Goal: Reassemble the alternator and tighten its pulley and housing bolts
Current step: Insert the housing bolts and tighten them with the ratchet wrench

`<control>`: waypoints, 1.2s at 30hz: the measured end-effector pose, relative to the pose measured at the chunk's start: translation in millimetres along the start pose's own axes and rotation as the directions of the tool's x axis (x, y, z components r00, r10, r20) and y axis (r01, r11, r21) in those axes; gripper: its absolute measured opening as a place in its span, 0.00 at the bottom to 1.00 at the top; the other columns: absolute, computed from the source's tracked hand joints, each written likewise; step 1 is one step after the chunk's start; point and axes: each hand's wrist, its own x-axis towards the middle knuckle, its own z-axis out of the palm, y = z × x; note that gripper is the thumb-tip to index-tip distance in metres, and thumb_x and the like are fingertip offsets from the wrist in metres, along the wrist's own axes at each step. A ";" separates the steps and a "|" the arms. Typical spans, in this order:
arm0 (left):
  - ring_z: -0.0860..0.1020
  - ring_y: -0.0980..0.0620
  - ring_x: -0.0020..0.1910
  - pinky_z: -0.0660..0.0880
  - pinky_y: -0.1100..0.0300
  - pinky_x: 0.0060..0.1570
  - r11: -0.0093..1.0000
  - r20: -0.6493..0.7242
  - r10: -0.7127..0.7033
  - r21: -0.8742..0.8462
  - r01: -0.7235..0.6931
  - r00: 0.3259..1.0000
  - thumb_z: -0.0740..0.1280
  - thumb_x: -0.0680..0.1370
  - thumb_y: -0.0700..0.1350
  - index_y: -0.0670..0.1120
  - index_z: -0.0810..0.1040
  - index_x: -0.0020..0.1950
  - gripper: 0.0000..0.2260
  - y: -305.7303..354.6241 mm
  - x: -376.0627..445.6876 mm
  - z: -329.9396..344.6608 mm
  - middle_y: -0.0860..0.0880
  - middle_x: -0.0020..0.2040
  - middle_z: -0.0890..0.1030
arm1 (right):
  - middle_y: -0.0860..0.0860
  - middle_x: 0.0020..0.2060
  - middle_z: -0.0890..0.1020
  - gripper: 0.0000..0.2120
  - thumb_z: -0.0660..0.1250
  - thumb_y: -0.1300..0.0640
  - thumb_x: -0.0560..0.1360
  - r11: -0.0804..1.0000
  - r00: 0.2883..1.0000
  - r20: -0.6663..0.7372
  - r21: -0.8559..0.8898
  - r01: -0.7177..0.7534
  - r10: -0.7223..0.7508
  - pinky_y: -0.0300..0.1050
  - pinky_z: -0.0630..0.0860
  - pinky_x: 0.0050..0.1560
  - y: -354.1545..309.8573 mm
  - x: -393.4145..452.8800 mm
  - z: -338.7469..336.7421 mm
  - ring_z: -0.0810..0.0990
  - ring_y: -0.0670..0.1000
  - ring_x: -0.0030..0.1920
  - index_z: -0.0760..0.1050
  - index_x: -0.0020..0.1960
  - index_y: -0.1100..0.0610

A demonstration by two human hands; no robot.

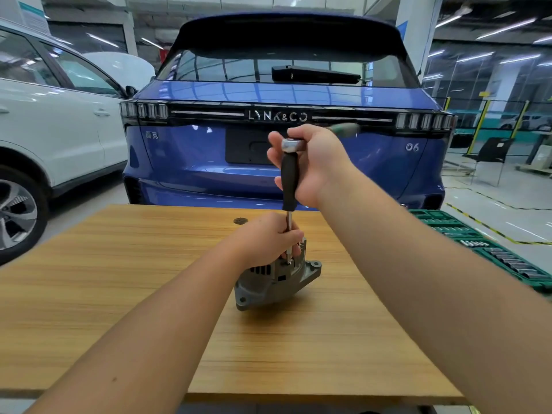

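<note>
A: Where are you working?

B: You stand at a wooden bench (119,294) in a big car shop. A blue car (283,91) is right behind it, a white car (53,121) to your left, a green tool tray (490,252) to your right.

A: And the alternator (277,279)?

B: It sits mid-bench. Your left hand (268,237) has its fingers curled round the driver (289,180) shaft just above it. Your right hand (313,165) grips the black handle up high.

Both hands (310,162) curled (right higher)
</note>
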 end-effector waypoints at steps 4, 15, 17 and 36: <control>0.81 0.59 0.45 0.74 0.63 0.42 1.000 0.006 0.005 0.022 -0.005 1.000 0.61 0.86 0.52 0.56 0.77 0.47 0.09 2.8 2.9 0.9 0.57 0.45 0.84 | 0.50 0.42 0.86 0.05 0.62 0.60 0.82 0.944 0.937 -0.129 0.004 0.329 -0.326 0.43 0.76 0.43 16.1 -0.3 -7.2 0.82 0.51 0.43 0.75 0.50 0.53; 0.83 0.58 0.45 0.76 0.62 0.44 0.999 -0.002 0.014 -0.029 -0.014 1.000 0.63 0.85 0.50 0.54 0.79 0.50 0.07 5.3 -2.7 -2.2 0.57 0.44 0.86 | 0.47 0.60 0.75 0.18 0.56 0.51 0.82 -0.170 0.596 0.565 -0.791 0.588 -0.571 0.49 0.72 0.48 22.2 -0.6 -23.9 0.72 0.49 0.57 0.72 0.70 0.53; 0.83 0.57 0.46 0.78 0.61 0.47 0.999 0.004 0.013 -0.031 -0.013 1.000 0.63 0.85 0.49 0.55 0.77 0.50 0.06 5.9 -2.7 -2.3 0.56 0.45 0.86 | 0.46 0.64 0.72 0.25 0.51 0.43 0.82 -0.247 0.658 0.587 -0.804 0.541 -0.471 0.47 0.68 0.49 15.7 -1.8 -27.4 0.69 0.48 0.62 0.64 0.77 0.47; 0.81 0.68 0.40 0.74 0.64 0.41 0.997 0.021 0.070 -0.021 -0.069 0.997 0.64 0.85 0.51 0.57 0.79 0.51 0.06 -3.1 2.4 -0.3 0.64 0.41 0.84 | 0.52 0.38 0.87 0.07 0.63 0.58 0.78 0.811 0.996 0.068 -0.586 -0.004 0.054 0.55 0.74 0.52 -26.9 -8.3 7.2 0.87 0.53 0.40 0.76 0.53 0.58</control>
